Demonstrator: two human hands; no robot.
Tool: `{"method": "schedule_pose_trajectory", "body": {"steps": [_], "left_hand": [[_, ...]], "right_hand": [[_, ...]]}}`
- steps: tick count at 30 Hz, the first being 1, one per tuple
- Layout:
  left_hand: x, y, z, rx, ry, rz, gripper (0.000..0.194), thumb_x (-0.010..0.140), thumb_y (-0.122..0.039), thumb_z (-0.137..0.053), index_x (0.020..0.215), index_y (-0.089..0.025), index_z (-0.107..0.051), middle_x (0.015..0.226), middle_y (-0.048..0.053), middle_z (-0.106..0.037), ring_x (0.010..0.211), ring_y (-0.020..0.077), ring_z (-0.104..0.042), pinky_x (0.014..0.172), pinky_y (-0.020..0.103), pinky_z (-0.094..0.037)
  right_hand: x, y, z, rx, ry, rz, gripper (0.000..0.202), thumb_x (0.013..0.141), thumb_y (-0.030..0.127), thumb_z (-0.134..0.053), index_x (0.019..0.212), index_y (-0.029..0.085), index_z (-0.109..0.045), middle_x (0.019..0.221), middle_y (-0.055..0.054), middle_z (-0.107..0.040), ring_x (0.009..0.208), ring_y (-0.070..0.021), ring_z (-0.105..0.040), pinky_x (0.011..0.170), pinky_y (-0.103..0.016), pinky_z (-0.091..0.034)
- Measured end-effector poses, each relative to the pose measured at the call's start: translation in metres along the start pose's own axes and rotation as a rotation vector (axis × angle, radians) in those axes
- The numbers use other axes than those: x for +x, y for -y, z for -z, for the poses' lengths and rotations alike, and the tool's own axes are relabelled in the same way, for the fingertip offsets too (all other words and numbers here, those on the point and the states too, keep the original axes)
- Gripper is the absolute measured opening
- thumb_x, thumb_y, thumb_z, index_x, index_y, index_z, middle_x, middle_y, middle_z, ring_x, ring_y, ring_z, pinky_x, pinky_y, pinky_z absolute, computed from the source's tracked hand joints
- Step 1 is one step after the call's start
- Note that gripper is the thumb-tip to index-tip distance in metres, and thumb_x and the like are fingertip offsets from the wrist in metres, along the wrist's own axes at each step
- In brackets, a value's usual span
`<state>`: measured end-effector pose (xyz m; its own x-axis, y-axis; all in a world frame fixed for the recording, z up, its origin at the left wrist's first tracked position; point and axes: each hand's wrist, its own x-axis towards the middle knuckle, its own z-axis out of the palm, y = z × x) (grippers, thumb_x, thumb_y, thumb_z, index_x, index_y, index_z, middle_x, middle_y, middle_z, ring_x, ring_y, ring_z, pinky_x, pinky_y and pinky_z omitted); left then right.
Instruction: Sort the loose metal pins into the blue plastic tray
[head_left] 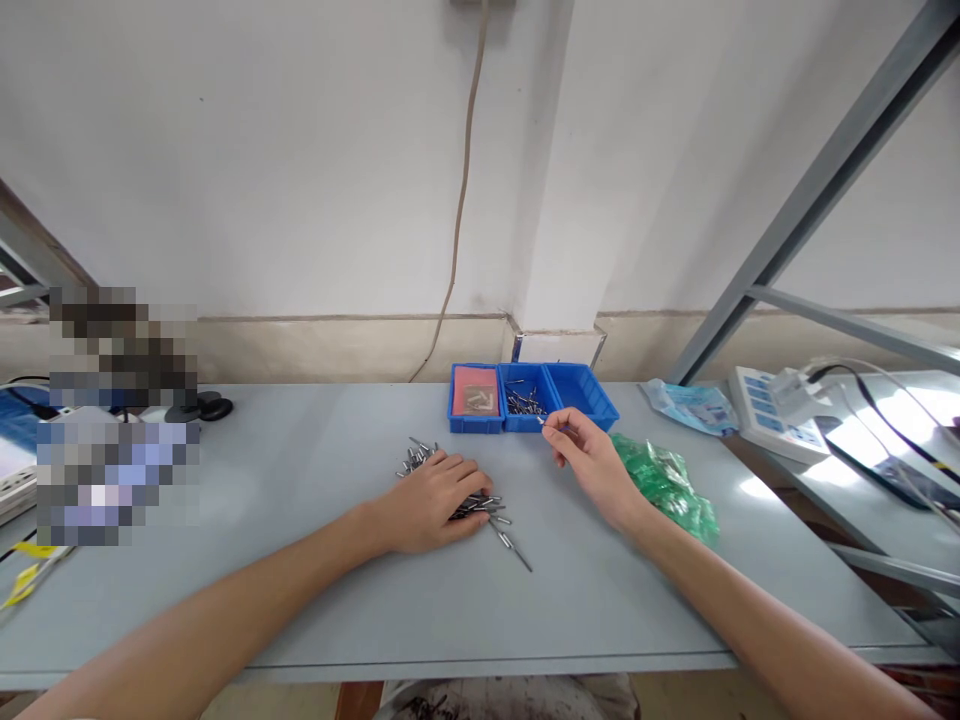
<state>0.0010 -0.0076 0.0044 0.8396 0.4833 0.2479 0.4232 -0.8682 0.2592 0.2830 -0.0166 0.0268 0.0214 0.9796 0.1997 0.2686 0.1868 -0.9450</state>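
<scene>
My left hand (439, 503) lies palm down over a loose pile of thin metal pins (478, 507), its thumb apart from the bent fingers; the palm hides part of the pile. More pins stick out behind the hand, and one longer pin with a thicker middle (511, 543) points toward the table's front. Thumb and forefinger of my right hand (581, 455) are pinched on a small metal pin (541, 420), of which only a bright tip shows. This hand is just in front of a blue bin (523, 375) that contains several similar pins.
Joined to that bin are a blue bin (476, 425) with pink material and a small clear bag, and another blue bin (581, 390) at right. A crumpled green plastic bag (667, 485) lies beside my right forearm. Farther right are a blue-white packet (690, 405) and a power strip (776, 410).
</scene>
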Motion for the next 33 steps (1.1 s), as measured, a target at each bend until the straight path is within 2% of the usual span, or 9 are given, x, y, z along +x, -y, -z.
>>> {"method": "schedule_pose_trajectory", "body": {"steps": [6,15,22,33], "left_hand": [[-0.0005,0.0010,-0.0004,0.000,-0.005,-0.003,0.020,0.108,-0.038,-0.057,0.121,-0.024,-0.057,0.114,0.005,-0.067,0.101,0.0227,-0.062,0.092,0.038,-0.039],[0.0004,-0.0012,0.0018,0.004,-0.013,-0.003,0.019,0.107,-0.038,-0.056,0.119,-0.024,-0.058,0.113,0.004,-0.067,0.102,0.0224,-0.063,0.092,0.037,-0.041],[0.0000,0.0002,0.0006,-0.001,-0.008,-0.008,0.020,0.108,-0.038,-0.056,0.121,-0.024,-0.057,0.114,0.005,-0.067,0.103,0.0229,-0.062,0.092,0.037,-0.040],[0.0005,-0.0011,0.0019,0.004,-0.015,-0.005,0.019,0.108,-0.038,-0.056,0.120,-0.024,-0.057,0.112,0.005,-0.067,0.101,0.0226,-0.063,0.091,0.037,-0.040]], "right_hand": [[0.0022,-0.0049,0.0004,-0.108,-0.050,0.091,0.021,0.097,0.046,-0.069,0.095,0.025,-0.065,0.086,-0.001,-0.061,0.076,-0.0197,-0.053,0.068,-0.033,-0.045],[-0.0005,-0.0064,-0.0003,-0.213,-0.107,0.220,0.017,0.099,0.043,-0.067,0.095,0.026,-0.064,0.091,-0.003,-0.062,0.081,-0.0225,-0.057,0.076,-0.037,-0.048],[-0.0014,-0.0059,-0.0003,-0.239,-0.100,0.242,0.013,0.101,0.039,-0.065,0.097,0.027,-0.064,0.094,-0.004,-0.061,0.084,-0.0229,-0.057,0.077,-0.038,-0.048],[-0.0014,-0.0037,0.0009,-0.274,-0.110,0.236,0.017,0.101,0.042,-0.063,0.095,0.027,-0.067,0.094,-0.005,-0.062,0.084,-0.0232,-0.057,0.076,-0.039,-0.048]]}}
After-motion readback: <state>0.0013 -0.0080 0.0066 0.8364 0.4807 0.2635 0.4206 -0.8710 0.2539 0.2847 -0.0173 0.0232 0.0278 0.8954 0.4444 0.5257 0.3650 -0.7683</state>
